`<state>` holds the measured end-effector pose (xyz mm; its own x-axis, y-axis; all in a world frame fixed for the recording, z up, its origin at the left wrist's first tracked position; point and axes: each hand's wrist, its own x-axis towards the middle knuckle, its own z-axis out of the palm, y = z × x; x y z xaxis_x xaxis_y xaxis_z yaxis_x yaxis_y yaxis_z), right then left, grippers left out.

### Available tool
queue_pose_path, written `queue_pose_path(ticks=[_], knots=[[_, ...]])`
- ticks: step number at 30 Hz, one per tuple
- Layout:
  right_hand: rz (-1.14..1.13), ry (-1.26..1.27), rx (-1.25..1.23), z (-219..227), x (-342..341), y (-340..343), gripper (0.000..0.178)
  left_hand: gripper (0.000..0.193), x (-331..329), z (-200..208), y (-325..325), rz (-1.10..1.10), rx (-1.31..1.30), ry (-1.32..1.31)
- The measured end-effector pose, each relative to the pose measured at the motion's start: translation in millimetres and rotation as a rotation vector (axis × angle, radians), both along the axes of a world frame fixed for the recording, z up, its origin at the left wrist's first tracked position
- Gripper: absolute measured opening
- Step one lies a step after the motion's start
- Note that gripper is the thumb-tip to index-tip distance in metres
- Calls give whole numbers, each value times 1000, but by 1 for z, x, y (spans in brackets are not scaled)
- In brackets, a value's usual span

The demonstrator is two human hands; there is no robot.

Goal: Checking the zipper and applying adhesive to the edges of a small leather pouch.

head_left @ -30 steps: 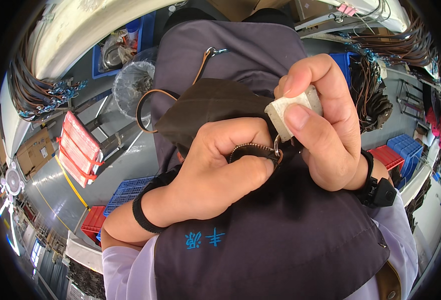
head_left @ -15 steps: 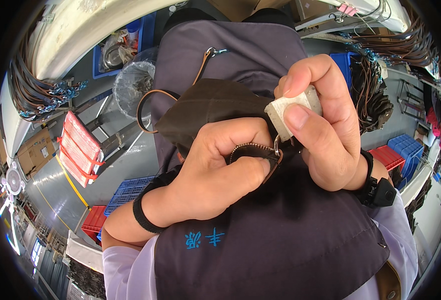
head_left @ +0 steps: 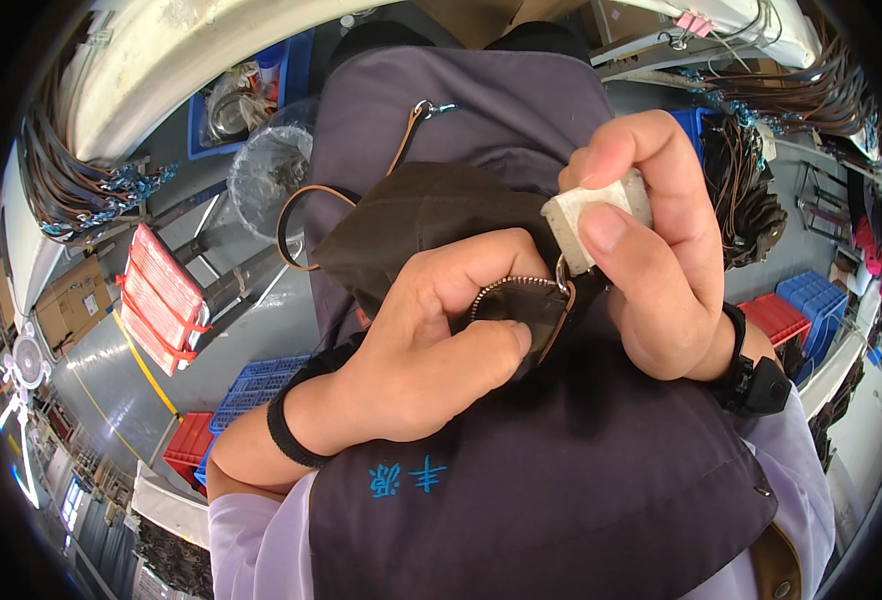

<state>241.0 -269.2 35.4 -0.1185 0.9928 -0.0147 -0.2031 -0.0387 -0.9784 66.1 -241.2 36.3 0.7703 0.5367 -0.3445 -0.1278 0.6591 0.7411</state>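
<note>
Across my lap lies a dark brown bag [head_left: 431, 215] with a thin leather strap [head_left: 289, 205] looping off its left side. My left hand [head_left: 401, 350] is closed on the bag's zipper-toothed edge [head_left: 509, 282], thumb pressing the dark material from the near side. A small metal ring [head_left: 562, 272] sits at the right end of that edge. Just right of it, my right hand [head_left: 666, 260] pinches a pale, worn block [head_left: 565, 224] with a whitish band around it, between thumb and bent fingers. The block's lower corner is close to the ring; whether they touch, I cannot tell.
A purple-grey apron [head_left: 561, 470] covers my lap. Beyond the bag, at left, stand a plastic-lined bin [head_left: 269, 190] and a blue bin [head_left: 296, 75] of scraps. Leather straps [head_left: 56, 175] hang at left, more straps [head_left: 811, 95] at right. A red-strapped bundle [head_left: 161, 300] stands left.
My right hand and the block have shifted slightly right. The zipper edge has moved a little right too and shows more of its dark material, with my left thumb slid slightly left.
</note>
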Motion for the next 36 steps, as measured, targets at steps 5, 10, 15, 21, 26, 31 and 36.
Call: queue_pose_path(ticks=[5, 10, 15, 21, 26, 31, 36], knots=[[13, -356, 281, 10, 11, -5, 20, 7, -1, -1, -3, 48, -85, -10], [158, -695, 669, 9, 3, 3, 27, 7, -1, -7, -11, 58, 42, -21], [75, -815, 723, 6, -4, 8, 25, 8, -1, -6, -11, 31, 98, -10], [-162, 192, -71, 10, 1, 28, 18, 5, -2, -7, -3, 40, 3, -90], [-83, 321, -135, 5, 14, 33, 18, 5, -6, -2, 6, 32, -20, -110], [-142, 277, -153, 2, 18, 41, 14, 4, -15, -3, 12, 26, -16, -70], [-248, -207, 33, -8, 60, 95, 18, 4, -18, -6, 13, 30, -25, -88]])
